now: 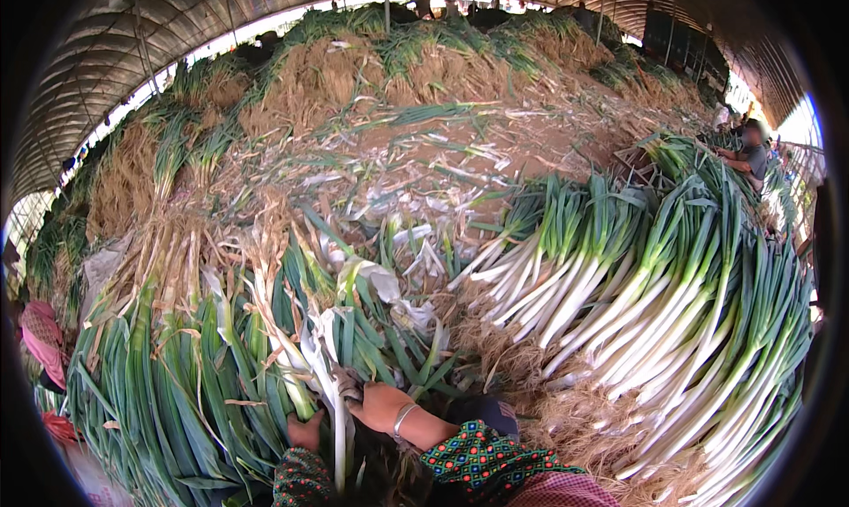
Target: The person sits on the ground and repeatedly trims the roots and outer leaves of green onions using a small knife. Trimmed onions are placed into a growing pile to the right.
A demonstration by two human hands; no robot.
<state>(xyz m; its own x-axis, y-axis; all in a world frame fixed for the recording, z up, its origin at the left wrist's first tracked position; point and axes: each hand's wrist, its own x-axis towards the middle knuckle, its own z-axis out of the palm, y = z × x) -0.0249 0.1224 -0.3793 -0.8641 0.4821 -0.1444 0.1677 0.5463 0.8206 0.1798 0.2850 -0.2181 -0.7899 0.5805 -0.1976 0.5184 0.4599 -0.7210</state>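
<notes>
My left hand (305,431), low in the picture, has its fingers around the green part of a leek (297,397) at the right edge of a large pile of unpeeled leeks (199,374). Close beside it, my right hand (375,404), with a silver bracelet at the wrist, is closed on loose, brownish outer leaves beside a white leek stalk (339,427). Pale peeled-back leaves hang at the top of that stalk. On the right lie rows of cleaned leeks (630,321), white stalks showing, roots toward me and green tops away.
Leaf scraps (424,202) litter the soil ahead. Tall heaps of rooted leeks (325,75) stand behind, under an arched roof. A person (753,155) works at the far right; a pink cloth (43,338) on another person shows at the left edge.
</notes>
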